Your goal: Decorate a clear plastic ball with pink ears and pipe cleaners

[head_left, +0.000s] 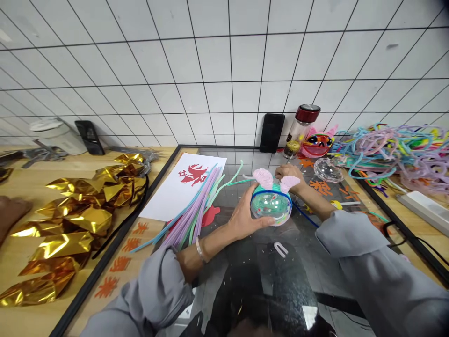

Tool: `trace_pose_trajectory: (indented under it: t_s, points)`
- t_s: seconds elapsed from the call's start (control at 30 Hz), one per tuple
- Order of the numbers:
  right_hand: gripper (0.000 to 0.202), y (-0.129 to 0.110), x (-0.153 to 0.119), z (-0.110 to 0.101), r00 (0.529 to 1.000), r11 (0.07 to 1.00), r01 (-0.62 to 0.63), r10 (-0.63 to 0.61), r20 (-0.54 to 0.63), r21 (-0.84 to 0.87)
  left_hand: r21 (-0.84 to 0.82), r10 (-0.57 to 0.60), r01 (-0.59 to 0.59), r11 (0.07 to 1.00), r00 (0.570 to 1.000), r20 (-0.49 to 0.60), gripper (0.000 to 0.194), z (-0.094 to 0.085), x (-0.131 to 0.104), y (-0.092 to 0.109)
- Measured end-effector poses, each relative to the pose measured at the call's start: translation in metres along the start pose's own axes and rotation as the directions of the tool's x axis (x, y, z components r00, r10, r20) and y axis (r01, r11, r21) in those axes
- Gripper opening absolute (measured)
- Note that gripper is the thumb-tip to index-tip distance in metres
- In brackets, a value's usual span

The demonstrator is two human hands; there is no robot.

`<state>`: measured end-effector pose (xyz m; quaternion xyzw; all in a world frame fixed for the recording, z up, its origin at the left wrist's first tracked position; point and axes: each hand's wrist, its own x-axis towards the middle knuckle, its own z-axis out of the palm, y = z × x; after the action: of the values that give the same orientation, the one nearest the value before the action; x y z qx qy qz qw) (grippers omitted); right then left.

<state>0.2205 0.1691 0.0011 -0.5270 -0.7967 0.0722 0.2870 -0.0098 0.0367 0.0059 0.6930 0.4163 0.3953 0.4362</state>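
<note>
A round piece [271, 205] with a clear domed front, green fuzzy body, blue rim and two pink ears stands over the dark glossy tabletop. Around its left side and lower edge wraps my left hand [243, 213], holding it. Behind the ears, at the back of the piece, is my right hand [289, 173]; its fingers are bent, and what they grip is hidden. A blue pipe cleaner [304, 215] trails from the piece's right side. Left of my left hand lies a bundle of purple, blue and green pipe cleaners [196, 206].
Gold foil [80, 210] and a person's hand [14, 210] are at the left. White paper [164, 187] bears a red cutout. Along the back stand a phone [272, 133], a bottle [300, 128] and a pink figure [317, 144]. Piled pipe cleaners [393, 154] and a power strip [426, 210] lie right.
</note>
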Motion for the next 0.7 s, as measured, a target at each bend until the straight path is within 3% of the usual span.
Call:
trace_pose_trajectory:
  t_s: [0.17, 0.33, 0.4, 0.43, 0.57, 0.63, 0.7]
  points:
    - [0.033, -0.007, -0.005, -0.016, 0.998, 1.000, -0.020, 0.020, -0.059, -0.003, -0.005, 0.004, -0.004, 1.000, 1.000, -0.005, 0.113, 0.001, 0.001, 0.000]
    - [0.012, -0.023, -0.019, -0.056, 0.966, 0.993, -0.122, 0.118, -0.231, -0.002, 0.002, 0.002, -0.002, 1.000, 1.000, -0.020, 0.109, 0.000, 0.000, 0.002]
    - [0.009, -0.039, -0.034, -0.077, 0.903, 0.991, -0.129, 0.137, -0.407, 0.046, -0.004, 0.006, -0.006, 1.000, 1.000, -0.029, 0.107, 0.001, 0.001, 0.002]
    - [0.009, -0.049, -0.044, -0.087, 0.888, 0.991, -0.118, 0.136, -0.440, 0.069, -0.010, 0.008, -0.008, 1.000, 0.999, -0.031, 0.106, 0.001, 0.001, 0.002]
    - [0.016, -0.086, -0.089, -0.113, 0.858, 0.988, -0.080, 0.137, -0.496, 0.136, -0.018, 0.003, -0.004, 1.000, 0.999, -0.037, 0.109, 0.002, 0.002, 0.001]
    - [0.019, -0.099, -0.108, -0.114, 0.838, 0.977, -0.092, 0.180, -0.515, 0.193, -0.015, 0.004, -0.005, 1.000, 0.999, -0.038, 0.111, 0.002, 0.001, 0.001]
    - [0.020, -0.106, -0.120, -0.109, 0.851, 0.955, -0.088, 0.219, -0.477, 0.283, -0.013, 0.006, -0.007, 1.000, 0.999, -0.041, 0.113, 0.002, 0.001, 0.001]
